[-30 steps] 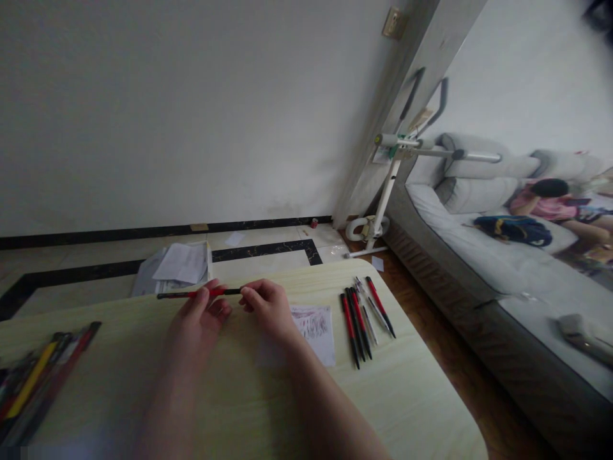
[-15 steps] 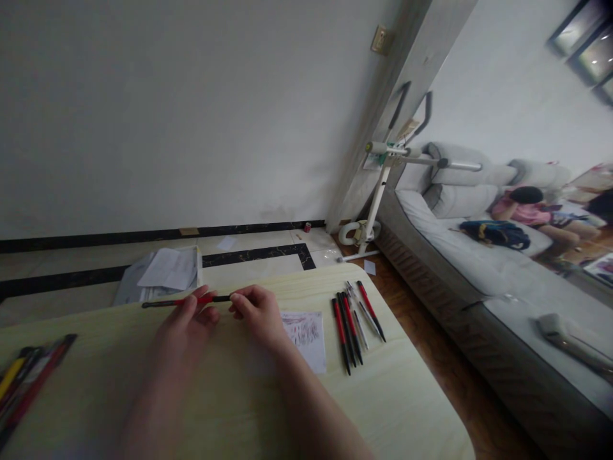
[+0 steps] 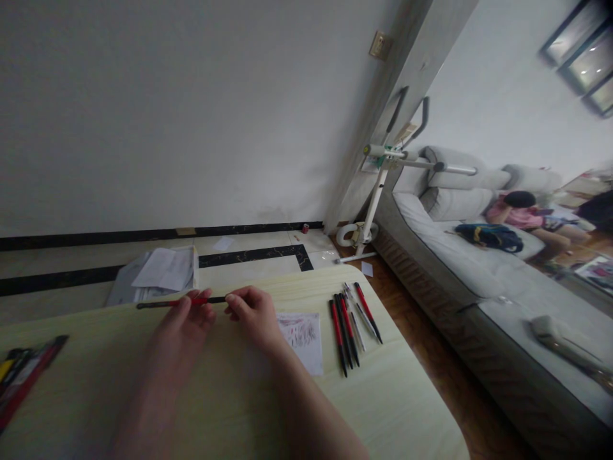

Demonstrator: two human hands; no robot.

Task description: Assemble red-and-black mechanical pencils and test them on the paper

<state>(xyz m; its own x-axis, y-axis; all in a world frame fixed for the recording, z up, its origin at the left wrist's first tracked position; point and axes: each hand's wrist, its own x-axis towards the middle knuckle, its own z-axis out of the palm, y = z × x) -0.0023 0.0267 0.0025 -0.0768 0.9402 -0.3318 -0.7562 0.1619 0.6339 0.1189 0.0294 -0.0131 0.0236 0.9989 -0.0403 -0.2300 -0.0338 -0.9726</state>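
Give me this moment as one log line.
left hand: holding red-and-black pen | right hand: pinching pen's black end | table: scribbled paper, loose pens to paper's right

Your desk point(image 3: 393, 396) has a pale wood-grain top and a rounded far right corner. Near that corner you have four red-and-black pens point(image 3: 338, 335) and some clear-barrelled pens point(image 3: 358, 331), laid side by side, roughly in line with the right edge. Just left of these lies a scribbled sheet of paper point(image 3: 306, 345), flat, its left part hidden. Well to your left, a blurred cluster of pens point(image 3: 36, 377) runs out of view; count not verifiable.
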